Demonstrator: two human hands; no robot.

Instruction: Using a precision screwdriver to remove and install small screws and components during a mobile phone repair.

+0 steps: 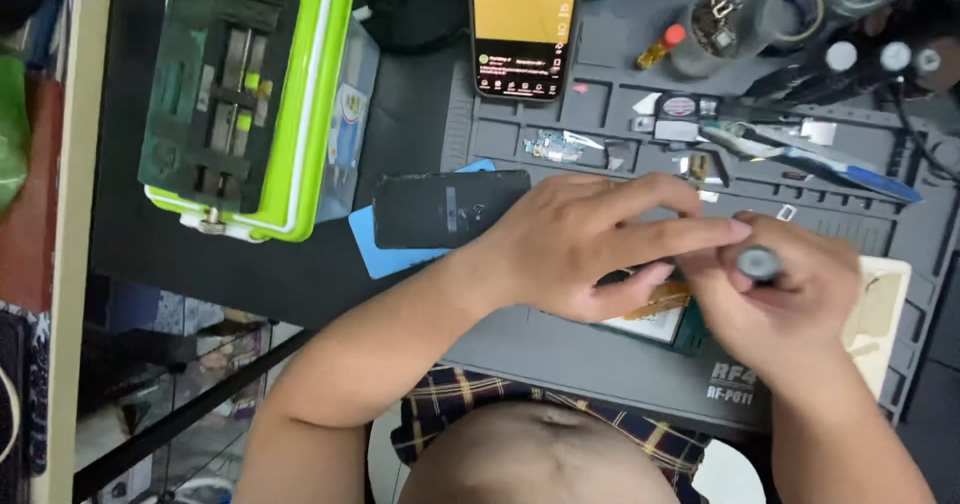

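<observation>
On grey mat (560, 349), 2 hands: right hand (775, 299) grips 1 screwdriver (758, 262), left hand (590, 244) steadies 1 opened phone (660, 314).

Your left hand (580, 244) and right hand (775, 294) meet over the near middle of the work mat (560, 349), fingertips touching, with an opened device (660, 314) lying under them. The right hand holds a screwdriver (758, 262) upright. Just left of your left hand lies a phone back panel (450, 209), resting on a flat card (385, 249). Behind it, a phone (523, 29) lies at the mat's far edge. Far left sits a clamp fixture (245, 94) (off the mat). Small parts (560, 147) lie in the mat's trays behind your hands.
</observation>
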